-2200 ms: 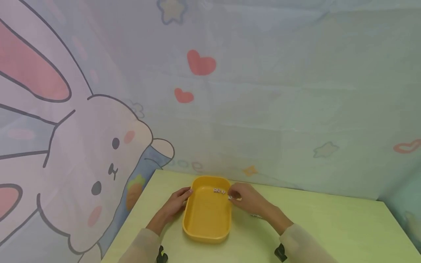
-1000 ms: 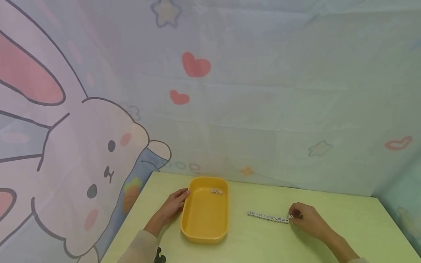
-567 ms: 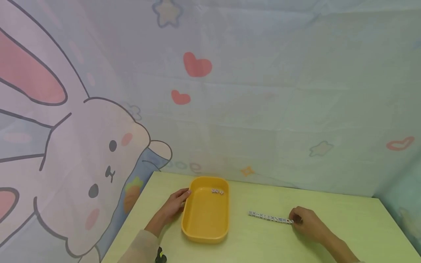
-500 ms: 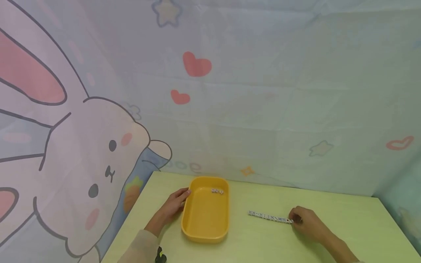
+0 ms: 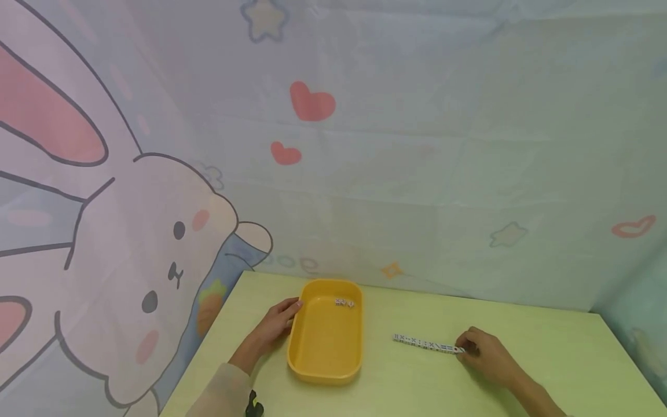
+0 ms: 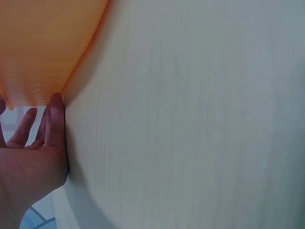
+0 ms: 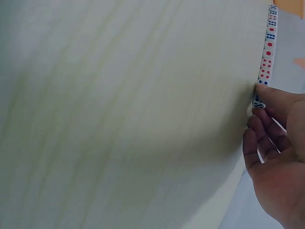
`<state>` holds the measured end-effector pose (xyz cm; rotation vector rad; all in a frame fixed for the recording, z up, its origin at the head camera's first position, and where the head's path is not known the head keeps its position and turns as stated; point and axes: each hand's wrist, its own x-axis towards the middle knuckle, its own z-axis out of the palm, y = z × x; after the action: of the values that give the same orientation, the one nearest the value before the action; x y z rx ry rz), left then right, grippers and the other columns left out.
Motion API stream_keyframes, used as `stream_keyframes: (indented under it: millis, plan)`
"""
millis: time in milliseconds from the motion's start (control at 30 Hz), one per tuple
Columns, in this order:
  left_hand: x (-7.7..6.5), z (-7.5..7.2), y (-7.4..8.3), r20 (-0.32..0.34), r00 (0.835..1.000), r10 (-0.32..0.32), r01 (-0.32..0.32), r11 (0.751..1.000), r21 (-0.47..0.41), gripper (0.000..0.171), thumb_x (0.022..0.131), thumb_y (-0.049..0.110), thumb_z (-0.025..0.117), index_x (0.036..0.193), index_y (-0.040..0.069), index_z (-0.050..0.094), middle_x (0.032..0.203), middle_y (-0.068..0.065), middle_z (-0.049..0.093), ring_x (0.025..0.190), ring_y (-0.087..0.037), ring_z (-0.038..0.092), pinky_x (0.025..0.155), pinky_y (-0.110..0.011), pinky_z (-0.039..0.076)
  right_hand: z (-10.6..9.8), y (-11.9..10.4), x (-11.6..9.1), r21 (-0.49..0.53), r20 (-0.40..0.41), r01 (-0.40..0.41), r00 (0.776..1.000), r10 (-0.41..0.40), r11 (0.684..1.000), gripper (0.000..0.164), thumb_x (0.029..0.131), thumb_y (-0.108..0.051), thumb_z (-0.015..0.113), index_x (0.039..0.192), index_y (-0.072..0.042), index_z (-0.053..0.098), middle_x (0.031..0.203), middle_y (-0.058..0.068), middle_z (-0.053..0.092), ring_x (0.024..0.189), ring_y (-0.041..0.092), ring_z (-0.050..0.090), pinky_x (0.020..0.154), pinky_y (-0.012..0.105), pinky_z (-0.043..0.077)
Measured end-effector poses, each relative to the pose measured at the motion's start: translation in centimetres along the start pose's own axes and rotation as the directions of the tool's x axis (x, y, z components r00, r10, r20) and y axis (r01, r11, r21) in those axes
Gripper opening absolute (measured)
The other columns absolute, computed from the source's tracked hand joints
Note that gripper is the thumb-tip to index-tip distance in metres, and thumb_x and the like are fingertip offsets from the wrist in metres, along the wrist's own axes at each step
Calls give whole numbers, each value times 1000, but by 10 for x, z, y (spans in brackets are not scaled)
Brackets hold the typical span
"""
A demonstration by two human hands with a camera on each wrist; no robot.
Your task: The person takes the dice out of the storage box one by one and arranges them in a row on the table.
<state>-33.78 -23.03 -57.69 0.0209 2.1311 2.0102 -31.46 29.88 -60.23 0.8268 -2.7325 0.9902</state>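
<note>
My left hand (image 5: 273, 325) holds the left side of a yellow plastic tray (image 5: 325, 350), thumb on the rim. In the left wrist view its fingers (image 6: 56, 119) lie against the tray's outer wall. Right of the tray, a straight row of white dice (image 5: 424, 344) with red and blue pips lies on the table. At the row's right end my right hand (image 5: 490, 357) pinches a die (image 7: 258, 104) between thumb and fingers, in line with the others. The thumb partly covers the neighbouring dice in the right wrist view.
A few loose dice (image 5: 343, 302) lie at the far end inside the tray. The light table (image 5: 552, 347) ends at a printed cloth backdrop (image 5: 417, 174) with a rabbit and hearts. A small black object (image 5: 254, 405) shows by the left sleeve.
My right hand has moved from the tray's right rim to the row's right end, bringing a die against the last one. Lately it has shifted slightly left. The left hand stays on the tray.
</note>
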Motion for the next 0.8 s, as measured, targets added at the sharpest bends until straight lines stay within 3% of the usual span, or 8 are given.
stream_keyframes:
  millis: [167, 400, 667, 800]
  plan:
    - [0, 0, -2, -6, 1000, 11, -11, 1000, 17, 64, 102, 42, 53, 150, 1, 38, 147, -21, 46, 131, -36, 49, 98, -43, 52, 3, 3, -1, 3, -17, -5, 1000, 5, 1000, 15, 85, -7, 77, 94, -15, 68, 91, -8, 63, 86, 7, 62, 74, 24, 55]
    - [1, -1, -1, -6, 1000, 10, -10, 1000, 6, 66, 101, 43, 55, 150, 2, 38, 148, -20, 46, 132, -36, 48, 98, -43, 51, 8, 1, 0, -78, -62, 32, 997, -37, 996, 21, 81, -5, 80, 93, -17, 67, 88, -10, 59, 82, 5, 58, 72, 24, 53]
    - [2, -1, 0, 5, 1000, 6, -6, 1000, 3, 63, 103, 42, 53, 150, 3, 38, 148, -19, 46, 132, -35, 48, 99, -42, 51, 4, -18, 7, -183, -97, 33, 994, -51, 983, 25, 78, -12, 84, 98, -15, 68, 92, -10, 60, 85, 10, 53, 71, 28, 49]
    - [1, -1, -2, 1, 1000, 1, -1, 1000, 0, 64, 102, 42, 54, 150, 3, 38, 148, -18, 46, 133, -34, 47, 99, -41, 51, 5, -35, 18, -130, -91, 15, 995, -27, 991, 27, 83, -18, 82, 105, -14, 68, 100, -7, 62, 94, 16, 56, 77, 33, 51]
